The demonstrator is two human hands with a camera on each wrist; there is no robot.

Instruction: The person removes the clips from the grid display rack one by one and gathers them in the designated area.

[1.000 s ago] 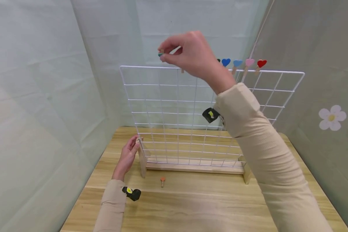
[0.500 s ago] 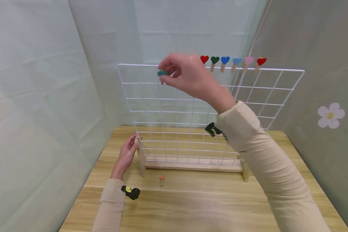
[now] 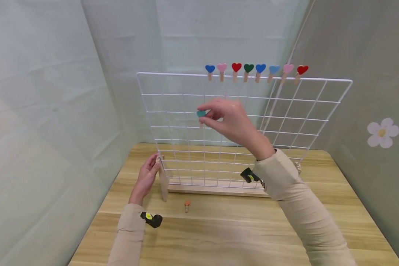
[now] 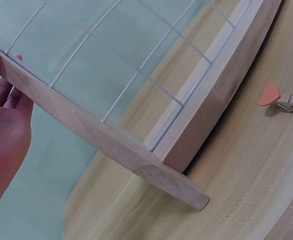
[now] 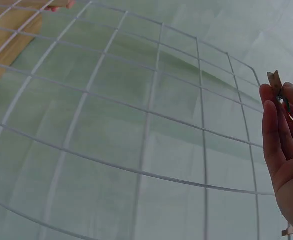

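Right hand: the right hand pinches a small wooden clothespin topped with a teal heart between thumb and fingertips, held in mid-air in front of the upper middle of the grid, well below its top wire.
Teal clip, wrist view: only the wooden tail of the clip pokes out above the fingers; the heart is hidden.
Left hand: the left hand rests with straight fingers against the left wooden foot of the stand; it grips nothing.
Grid: a white wire grid panel stands upright in a pale wooden base across the table, between the person and the back wall.
Top wire: eight heart-topped wooden clips sit in a row on the right half, in order dark blue, pink, red, green, blue, light blue, pink, red.
Table: a light wooden tabletop; one orange heart clip lies flat on it just in front of the base, near the left foot, untouched.
Surroundings: pale green fabric walls; a white daisy print on the right wall.
Sleeves: both arms wear beige sleeves, each with a black wrist camera.
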